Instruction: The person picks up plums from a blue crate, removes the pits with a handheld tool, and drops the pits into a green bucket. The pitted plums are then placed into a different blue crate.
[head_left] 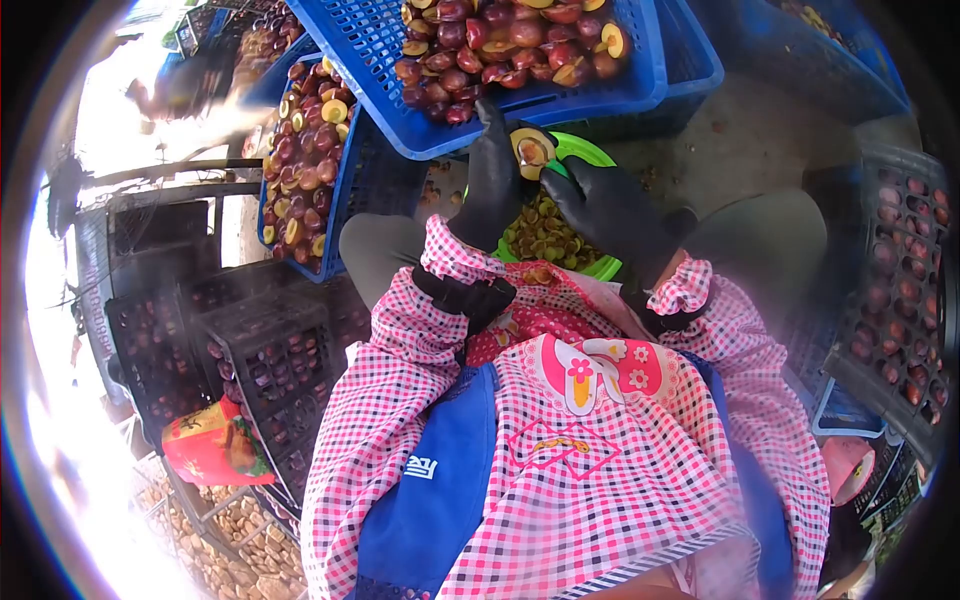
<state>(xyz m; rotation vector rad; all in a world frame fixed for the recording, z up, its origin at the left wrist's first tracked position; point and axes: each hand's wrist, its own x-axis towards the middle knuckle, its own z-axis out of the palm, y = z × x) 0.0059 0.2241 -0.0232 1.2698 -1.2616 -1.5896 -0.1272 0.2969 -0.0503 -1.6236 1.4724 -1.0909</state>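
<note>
Both hands wear black gloves. My left hand point(492, 178) is closed around a halved plum point(532, 150), its yellow cut face and brown centre turned up. My right hand point(590, 200) grips a small tool with a green handle point(557, 168), its end against the plum; the tool's tip is too small to make out. Beneath the hands stands a bright green bowl point(604, 268) holding many small brownish-yellow pieces point(548, 235). Just beyond the hands, a blue crate point(400, 125) holds halved red plums point(500, 55).
At the left stands another blue crate point(345, 180) of halved plums. Black crates of whole plums stand at the lower left point(265, 320) and right point(880, 400). A red bag point(215, 445) hangs by the left crates. More blue crates point(840, 75) are at the upper right.
</note>
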